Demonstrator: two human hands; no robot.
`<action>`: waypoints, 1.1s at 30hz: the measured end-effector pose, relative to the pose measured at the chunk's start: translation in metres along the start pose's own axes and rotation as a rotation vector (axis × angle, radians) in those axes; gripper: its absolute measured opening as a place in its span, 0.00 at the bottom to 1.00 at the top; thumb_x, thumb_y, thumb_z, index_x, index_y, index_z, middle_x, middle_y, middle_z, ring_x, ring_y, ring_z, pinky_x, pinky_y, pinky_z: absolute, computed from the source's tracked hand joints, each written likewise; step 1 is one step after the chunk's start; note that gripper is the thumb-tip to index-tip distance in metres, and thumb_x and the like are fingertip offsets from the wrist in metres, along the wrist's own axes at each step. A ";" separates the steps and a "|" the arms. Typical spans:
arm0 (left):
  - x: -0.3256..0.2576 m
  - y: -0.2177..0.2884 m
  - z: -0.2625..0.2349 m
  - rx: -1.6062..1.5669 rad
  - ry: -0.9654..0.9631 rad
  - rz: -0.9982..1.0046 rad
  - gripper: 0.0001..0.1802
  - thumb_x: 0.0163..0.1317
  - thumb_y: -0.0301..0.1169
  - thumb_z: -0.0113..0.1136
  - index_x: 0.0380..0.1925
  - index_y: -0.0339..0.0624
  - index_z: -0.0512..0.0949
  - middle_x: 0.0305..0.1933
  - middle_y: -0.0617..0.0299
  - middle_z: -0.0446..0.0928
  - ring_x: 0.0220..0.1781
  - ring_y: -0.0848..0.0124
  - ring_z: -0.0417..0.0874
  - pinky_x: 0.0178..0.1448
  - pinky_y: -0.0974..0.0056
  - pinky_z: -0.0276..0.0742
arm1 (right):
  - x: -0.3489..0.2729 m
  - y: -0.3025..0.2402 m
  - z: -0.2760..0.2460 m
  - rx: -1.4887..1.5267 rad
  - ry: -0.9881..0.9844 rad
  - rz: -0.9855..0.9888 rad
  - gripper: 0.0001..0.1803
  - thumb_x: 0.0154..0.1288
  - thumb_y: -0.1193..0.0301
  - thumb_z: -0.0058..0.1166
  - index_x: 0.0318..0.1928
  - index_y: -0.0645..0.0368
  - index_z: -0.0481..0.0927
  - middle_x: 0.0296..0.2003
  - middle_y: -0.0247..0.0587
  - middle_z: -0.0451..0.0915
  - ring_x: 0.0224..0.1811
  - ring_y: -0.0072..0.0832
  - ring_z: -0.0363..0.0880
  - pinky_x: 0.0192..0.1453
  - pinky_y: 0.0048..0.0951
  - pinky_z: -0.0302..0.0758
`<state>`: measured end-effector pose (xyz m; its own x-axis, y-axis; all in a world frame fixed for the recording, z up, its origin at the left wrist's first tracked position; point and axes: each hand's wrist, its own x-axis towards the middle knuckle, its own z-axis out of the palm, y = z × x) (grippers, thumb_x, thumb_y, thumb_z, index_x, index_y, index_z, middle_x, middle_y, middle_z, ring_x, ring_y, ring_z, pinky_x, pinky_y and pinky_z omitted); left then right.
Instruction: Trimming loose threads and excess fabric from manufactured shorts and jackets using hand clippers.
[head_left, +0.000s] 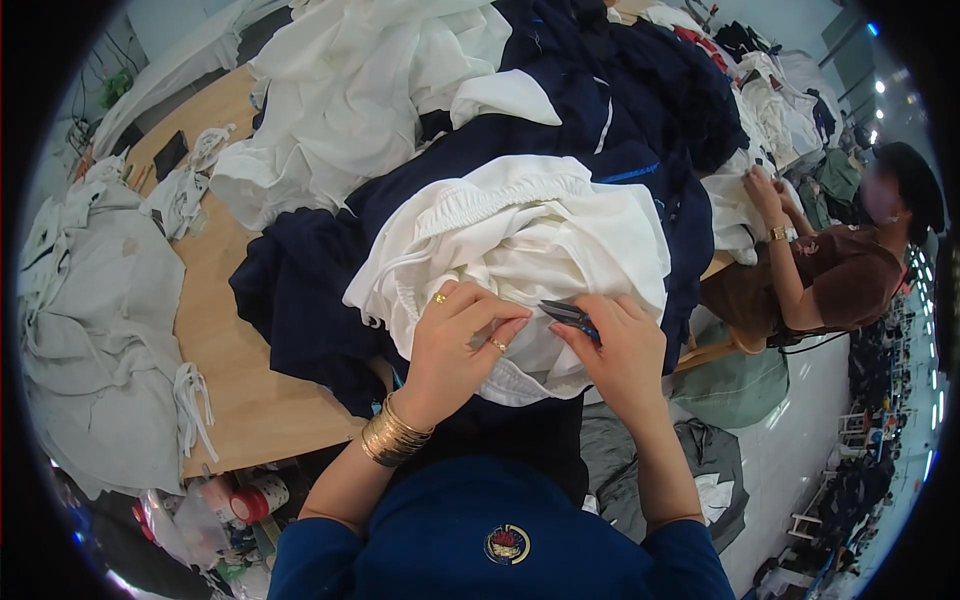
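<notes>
A white garment [585,240] with a gathered elastic waistband lies bunched on dark navy cloth in front of me. My left hand [462,335] rests over its near part, thumb and fingertips pinched together; whatever is between them is too small to make out. In my right hand [622,345] is a pair of small dark thread snips [568,315], the pointed blades turned left toward my left fingertips. The blade tips are just above the white fabric. Part of the snips is hidden by my right fingers.
Navy garments [310,290] spread under and behind the white one, with more white cloth [350,110] heaped beyond. Pale grey garments [95,340] cover the left of the wooden table [235,400]. At the right a co-worker [830,250] handles white cloth. A red-lidded jar [258,498] stands low at left.
</notes>
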<state>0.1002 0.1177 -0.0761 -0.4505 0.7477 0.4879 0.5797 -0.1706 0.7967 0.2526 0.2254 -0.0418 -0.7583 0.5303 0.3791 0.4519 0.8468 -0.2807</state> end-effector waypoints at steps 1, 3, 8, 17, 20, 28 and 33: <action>0.000 0.000 0.000 0.002 -0.003 0.007 0.07 0.47 0.24 0.66 0.28 0.45 0.82 0.26 0.64 0.76 0.29 0.66 0.71 0.37 0.65 0.66 | 0.000 -0.001 0.002 0.001 0.003 -0.005 0.16 0.53 0.59 0.61 0.35 0.56 0.77 0.25 0.35 0.76 0.29 0.30 0.74 0.33 0.31 0.68; 0.001 0.001 0.000 0.009 -0.007 0.026 0.07 0.47 0.24 0.66 0.28 0.44 0.82 0.26 0.64 0.76 0.29 0.66 0.71 0.37 0.65 0.66 | 0.000 -0.002 0.004 -0.001 0.008 -0.009 0.15 0.54 0.59 0.61 0.35 0.56 0.77 0.25 0.34 0.77 0.29 0.30 0.74 0.33 0.31 0.67; 0.002 -0.001 0.000 0.016 -0.013 0.049 0.08 0.46 0.23 0.66 0.29 0.44 0.82 0.27 0.65 0.76 0.29 0.66 0.71 0.37 0.65 0.66 | 0.002 -0.001 0.006 0.001 0.022 -0.005 0.14 0.54 0.60 0.60 0.34 0.55 0.76 0.24 0.34 0.76 0.29 0.31 0.74 0.34 0.32 0.67; 0.001 0.006 -0.011 0.085 -0.057 0.088 0.08 0.46 0.24 0.67 0.29 0.46 0.82 0.30 0.66 0.77 0.34 0.65 0.72 0.38 0.65 0.68 | 0.003 -0.001 0.006 0.027 0.014 -0.004 0.15 0.54 0.59 0.61 0.34 0.56 0.76 0.22 0.35 0.75 0.27 0.31 0.73 0.32 0.31 0.68; -0.008 0.030 -0.057 0.047 -0.204 -0.052 0.07 0.46 0.28 0.70 0.26 0.44 0.81 0.31 0.66 0.78 0.37 0.67 0.75 0.42 0.67 0.70 | 0.000 0.000 -0.007 0.234 0.029 0.181 0.14 0.53 0.63 0.63 0.36 0.58 0.77 0.23 0.37 0.75 0.27 0.29 0.74 0.31 0.27 0.69; 0.000 0.030 -0.113 0.317 -0.125 -0.193 0.07 0.53 0.29 0.65 0.26 0.40 0.76 0.23 0.64 0.71 0.21 0.73 0.69 0.27 0.70 0.66 | 0.000 -0.001 -0.007 0.475 -0.022 0.186 0.15 0.51 0.80 0.61 0.41 0.58 0.78 0.25 0.29 0.73 0.24 0.16 0.66 0.28 0.16 0.63; 0.007 0.003 -0.040 0.287 -0.292 -0.044 0.08 0.56 0.34 0.62 0.31 0.42 0.77 0.28 0.61 0.75 0.22 0.68 0.74 0.28 0.65 0.68 | 0.025 -0.005 0.015 0.256 0.013 -0.017 0.21 0.43 0.83 0.59 0.42 0.56 0.78 0.26 0.36 0.76 0.25 0.31 0.74 0.30 0.26 0.71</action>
<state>0.0712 0.0970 -0.0558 -0.2916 0.9079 0.3012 0.7485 0.0205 0.6628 0.2247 0.2337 -0.0440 -0.7580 0.5177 0.3967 0.3038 0.8185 -0.4876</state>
